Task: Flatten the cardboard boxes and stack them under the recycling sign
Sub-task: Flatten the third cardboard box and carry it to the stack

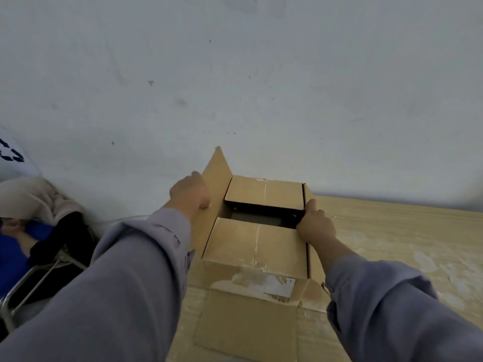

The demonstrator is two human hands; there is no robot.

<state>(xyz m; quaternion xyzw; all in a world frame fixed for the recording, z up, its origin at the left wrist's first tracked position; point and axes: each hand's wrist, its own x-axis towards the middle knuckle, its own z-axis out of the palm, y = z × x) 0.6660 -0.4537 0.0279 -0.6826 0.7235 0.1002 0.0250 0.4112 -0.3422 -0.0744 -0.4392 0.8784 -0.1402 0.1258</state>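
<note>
- Head view: a cardboard box [256, 246] is seen standing on a wooden table [397, 231] against the wall.
- Its raised left flap [213, 189] is gripped by the left hand [190, 192].
- The right flap's edge is clasped by the right hand [315, 222].
- A recycling sign [11, 152] is partly visible far left.

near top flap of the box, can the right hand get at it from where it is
Probably yes: the right hand grips the box's right edge, next to the near top flap, which lies bare with nothing over it.
</note>
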